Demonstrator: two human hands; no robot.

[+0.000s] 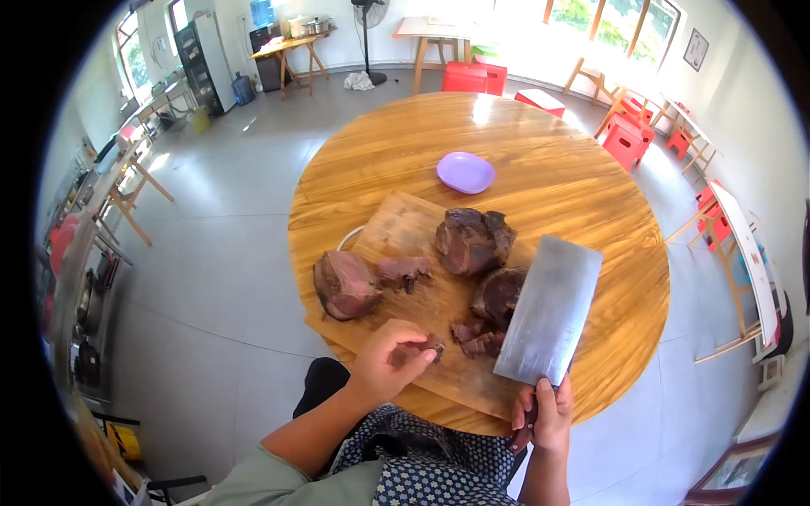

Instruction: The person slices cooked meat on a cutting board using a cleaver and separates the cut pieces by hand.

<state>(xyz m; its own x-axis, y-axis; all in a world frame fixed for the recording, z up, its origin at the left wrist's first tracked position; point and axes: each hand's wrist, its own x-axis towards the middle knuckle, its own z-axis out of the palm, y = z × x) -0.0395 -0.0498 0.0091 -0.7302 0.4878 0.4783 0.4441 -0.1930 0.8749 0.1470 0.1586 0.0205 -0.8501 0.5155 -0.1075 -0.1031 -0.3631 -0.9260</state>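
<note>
The pieces of meat lie on a wooden cutting board (396, 221), at the near part of the round worktop (591, 173). The left chunk (348, 287) shows a reddish-pink face with brown sides, and it sits by the board's left edge. The far chunk (474, 242) is darker and rough, while the third chunk (494, 298) is partly hidden behind the cleaver (553, 308). A pinkish flat piece (405, 271) lies between the left and far chunks, and thin slices (479, 340) are just beside the blade. The left hand (392, 361) has its fingers pinched around a small dark scrap (435, 348); the right hand (547, 413) is wrapped on the cleaver's handle. Whether the blade touches the board, I cannot tell. The board comes close to the worktop's near rim. Wide wood surface shows right of the blade and around the purple plate (466, 173).
</note>
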